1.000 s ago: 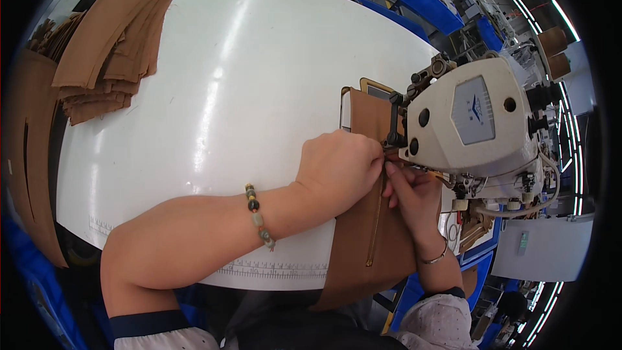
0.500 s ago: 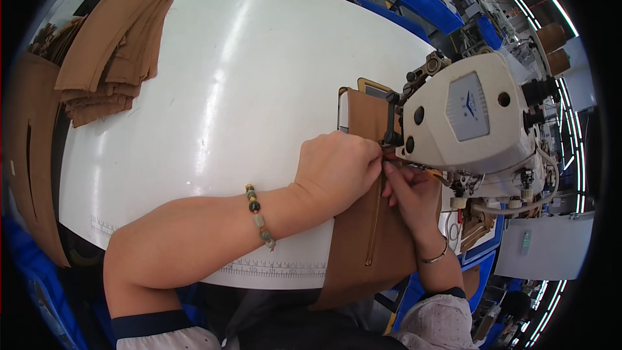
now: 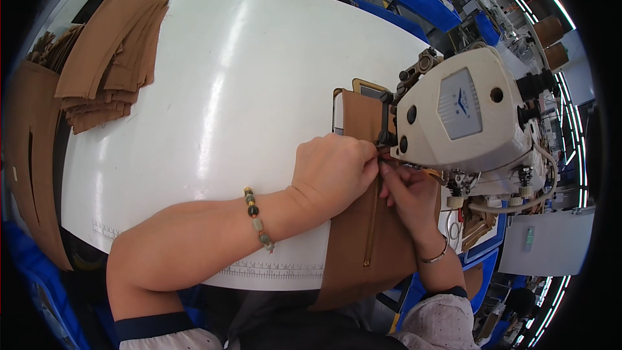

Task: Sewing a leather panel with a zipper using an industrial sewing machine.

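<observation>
A brown fabric piece (image 3: 350,246) with a long zipper (image 3: 370,233) down its middle lies under the head of a sewing machine (image 3: 447,110) and hangs over the table's near edge. My left hand (image 3: 337,168) is closed over the fabric, its fingertips pinching just in front of the machine's needle area. Close beside it, my right hand (image 3: 411,198) has its thumb and fingers pressed together on the same fabric by the zipper's upper end. The fingertips meet under the machine head, which hides the needle and the exact spot they grip.
A stack of brown fabric pieces (image 3: 116,58) lies at the white table's (image 3: 175,110) far left. More brown cloth (image 3: 35,149) hangs past the left edge. A printed ruler scale (image 3: 278,269) runs along the near edge. Blue bins (image 3: 424,0) stand beyond the table.
The view has shifted slightly. Both hands remain at the same spot on the zippered fabric, with no clear movement of the cloth.
</observation>
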{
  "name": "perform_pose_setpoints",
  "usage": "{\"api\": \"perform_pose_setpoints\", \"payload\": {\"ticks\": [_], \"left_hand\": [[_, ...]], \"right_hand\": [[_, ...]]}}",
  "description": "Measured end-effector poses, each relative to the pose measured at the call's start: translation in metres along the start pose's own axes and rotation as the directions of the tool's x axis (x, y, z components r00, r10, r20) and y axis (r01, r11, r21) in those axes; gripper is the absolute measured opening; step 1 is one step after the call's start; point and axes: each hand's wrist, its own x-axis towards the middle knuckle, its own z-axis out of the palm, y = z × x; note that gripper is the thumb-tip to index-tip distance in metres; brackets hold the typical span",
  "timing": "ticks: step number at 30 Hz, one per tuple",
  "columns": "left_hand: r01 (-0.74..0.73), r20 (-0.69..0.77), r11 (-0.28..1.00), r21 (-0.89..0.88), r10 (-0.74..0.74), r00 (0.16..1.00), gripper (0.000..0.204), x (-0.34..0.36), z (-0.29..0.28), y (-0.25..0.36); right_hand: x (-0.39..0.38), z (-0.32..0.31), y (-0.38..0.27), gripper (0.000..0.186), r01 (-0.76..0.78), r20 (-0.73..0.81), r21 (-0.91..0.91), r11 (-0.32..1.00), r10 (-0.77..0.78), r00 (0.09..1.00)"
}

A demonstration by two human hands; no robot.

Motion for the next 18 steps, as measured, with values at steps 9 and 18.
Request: {"api": "perform_pose_setpoints", "payload": {"ticks": [9,18], "left_hand": [[0.0,-0.006,1.0,-0.016,0.0,1.0,0.012,0.0,-0.0001,-0.0002],[-0.005,-0.008,1.0,-0.017,0.005,1.0,0.011,0.0003,-0.0006,-0.0007]], "right_hand": [[0.0007,0.0012,0.0002,0.023,0.006,0.005,0.039,0.999,-0.007,1.0],[0.001,0.0002,0.0025,0.032,-0.002,-0.008,0.002,1.0,0.002,1.0]]}}
